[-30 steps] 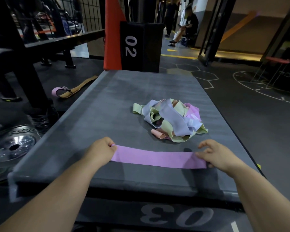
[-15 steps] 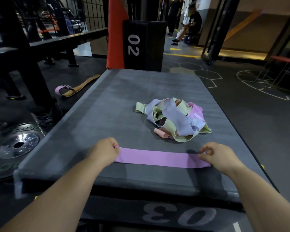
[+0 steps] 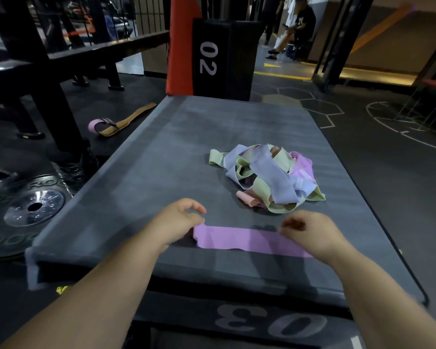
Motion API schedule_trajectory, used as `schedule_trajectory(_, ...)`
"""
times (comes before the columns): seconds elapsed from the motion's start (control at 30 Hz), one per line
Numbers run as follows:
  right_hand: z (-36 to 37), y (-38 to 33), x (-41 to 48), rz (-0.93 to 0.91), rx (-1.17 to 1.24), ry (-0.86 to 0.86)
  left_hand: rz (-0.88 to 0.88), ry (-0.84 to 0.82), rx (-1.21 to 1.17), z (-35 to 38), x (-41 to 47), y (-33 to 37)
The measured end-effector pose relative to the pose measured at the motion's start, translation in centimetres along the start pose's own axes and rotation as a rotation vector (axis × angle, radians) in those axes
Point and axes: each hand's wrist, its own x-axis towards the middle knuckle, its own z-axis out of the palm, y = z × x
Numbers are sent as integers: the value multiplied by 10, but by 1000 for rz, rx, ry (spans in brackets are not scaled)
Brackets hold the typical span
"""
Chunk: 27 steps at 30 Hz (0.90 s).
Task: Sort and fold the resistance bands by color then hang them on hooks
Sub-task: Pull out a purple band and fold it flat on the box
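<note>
Lying flat across the lower middle of the head view, the pink band (image 3: 239, 239) stretches left to right along the near edge of the grey padded platform (image 3: 161, 172). We see our left hand (image 3: 179, 220) at the band's left end, its fingers loosely curled with thumb and forefinger apart and nothing pinched between them; the band's ragged end shows just beside the hand. Our right hand (image 3: 310, 233) sits over the band's right end, fingers curled inward. Motion blur hides the fingertips, so we cannot tell whether this hand grasps the band or only hovers over it.

Right of centre, further up the platform, we find the pile of bands (image 3: 264, 177), a loose tangle of lavender, pale green, pink and peach loops, apart from the flat pink one. At the lower left of the frame a weight plate (image 3: 33, 207) lies on the floor, and a tan strap (image 3: 118, 120) with a pink loop lies beside the platform's left edge. A black box marked 02 (image 3: 219, 59) stands at top centre, and a seated person (image 3: 297, 23) shows at the upper right.
</note>
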Motion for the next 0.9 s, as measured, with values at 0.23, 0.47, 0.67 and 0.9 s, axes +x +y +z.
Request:
schedule_trajectory(0.23, 30, -44, -6, -67, 364, -294, 69, -201, -240, 28, -11, 25)
schedule_trajectory(0.47, 40, -46, 6, -44, 390, -217, 183, -324, -93, 40, -5, 27)
schedule_trajectory(0.67, 36, -39, 16, -9, 244, -125, 327, -374, 107, 46, 9, 23)
schedule_trajectory(0.9, 28, -38, 17, 40, 498, -155, 455, -239, 561, 45, 13, 22)
